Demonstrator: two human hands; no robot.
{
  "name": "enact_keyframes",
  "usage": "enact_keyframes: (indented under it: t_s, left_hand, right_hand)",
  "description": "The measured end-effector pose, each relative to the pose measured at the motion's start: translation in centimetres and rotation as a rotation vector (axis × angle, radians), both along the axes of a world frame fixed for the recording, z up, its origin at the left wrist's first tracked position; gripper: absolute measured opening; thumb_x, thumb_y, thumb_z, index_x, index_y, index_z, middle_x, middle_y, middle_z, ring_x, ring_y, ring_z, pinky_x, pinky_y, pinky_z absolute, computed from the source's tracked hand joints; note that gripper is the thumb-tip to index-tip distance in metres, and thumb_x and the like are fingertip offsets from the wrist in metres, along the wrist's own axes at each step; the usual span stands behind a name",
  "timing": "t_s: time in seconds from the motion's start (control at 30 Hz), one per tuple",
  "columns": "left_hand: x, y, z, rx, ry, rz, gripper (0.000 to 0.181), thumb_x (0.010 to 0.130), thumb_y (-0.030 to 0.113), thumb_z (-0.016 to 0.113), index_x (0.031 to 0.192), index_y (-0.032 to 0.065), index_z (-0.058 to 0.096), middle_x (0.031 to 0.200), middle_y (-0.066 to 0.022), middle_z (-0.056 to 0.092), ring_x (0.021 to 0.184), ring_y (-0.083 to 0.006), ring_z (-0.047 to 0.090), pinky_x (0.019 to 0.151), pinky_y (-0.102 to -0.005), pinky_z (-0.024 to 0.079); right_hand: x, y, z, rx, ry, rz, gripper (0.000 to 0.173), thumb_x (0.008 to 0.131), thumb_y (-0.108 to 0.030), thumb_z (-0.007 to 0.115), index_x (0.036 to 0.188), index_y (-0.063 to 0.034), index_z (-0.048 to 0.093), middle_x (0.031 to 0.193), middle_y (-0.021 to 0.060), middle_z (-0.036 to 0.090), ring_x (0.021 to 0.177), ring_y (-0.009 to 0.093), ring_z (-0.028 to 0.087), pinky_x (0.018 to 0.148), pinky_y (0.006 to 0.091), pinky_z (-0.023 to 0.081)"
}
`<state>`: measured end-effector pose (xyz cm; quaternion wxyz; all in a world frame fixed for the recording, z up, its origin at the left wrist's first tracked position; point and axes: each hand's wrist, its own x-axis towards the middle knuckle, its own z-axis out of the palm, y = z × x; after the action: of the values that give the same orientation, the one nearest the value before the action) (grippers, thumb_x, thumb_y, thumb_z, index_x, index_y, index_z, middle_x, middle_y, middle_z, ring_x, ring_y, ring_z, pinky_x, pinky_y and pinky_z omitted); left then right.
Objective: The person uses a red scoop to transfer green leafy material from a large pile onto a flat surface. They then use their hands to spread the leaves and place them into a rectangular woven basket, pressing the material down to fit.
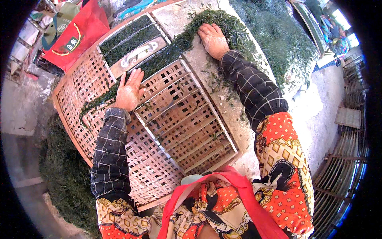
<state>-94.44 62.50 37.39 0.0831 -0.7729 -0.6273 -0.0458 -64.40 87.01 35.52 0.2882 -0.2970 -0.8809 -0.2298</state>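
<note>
My left hand [129, 91] rests with fingers spread over a woven bamboo mat [80, 89]. Its fingertips are beside a wooden board with a white handle [140, 53], and shredded green seaweed [167, 56] runs past them. Whether the fingertips touch the board is hard to tell. Further off, my right hand [213, 40] lies flat against the near side of a seaweed heap [222, 21] on a pale work surface [203, 64]. A slatted wooden frame [182, 137] sits on the mat. Beyond the board, a divided frame section holds spread seaweed [128, 37].
A red bag [86, 33] with a yellow cord stands at the far left. Large seaweed piles lie at the upper right [262, 33] and lower left [62, 170]. Slatted racks [337, 161] line the right side, with a small panel [348, 117] near them.
</note>
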Motion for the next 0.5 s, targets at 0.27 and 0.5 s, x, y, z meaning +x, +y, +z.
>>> enact_keyframes:
  t_s: [0.27, 0.5]
  left_hand:
    - [-0.4, -0.3, -0.6, 0.022, 0.029, 0.016, 0.062, 0.083, 0.024, 0.061, 0.137, 0.0047, 0.037, 0.146, -0.0108, 0.033, 0.137, -0.0209, 0.028, 0.114, -0.0423, 0.013]
    - [-0.1, -0.1, 0.0, -0.015, 0.013, 0.026, 0.062, 0.084, 0.018, 0.061, 0.138, 0.0067, 0.035, 0.146, -0.011, 0.033, 0.137, -0.0226, 0.028, 0.113, -0.0442, 0.014]
  right_hand:
    - [2.8, -1.4, 6.3, -0.228, 0.278, 0.084, 0.018, 0.085, -0.016, 0.056, 0.1, -0.0103, 0.063, 0.097, 0.0098, 0.059, 0.09, 0.03, 0.06, 0.077, 0.0402, 0.05]
    - [-0.5, 2.5, 8.2, -0.231, -0.13, -0.055, 0.049, 0.078, -0.03, 0.068, 0.122, -0.0137, 0.052, 0.107, 0.0149, 0.059, 0.093, 0.036, 0.062, 0.076, 0.0441, 0.052]
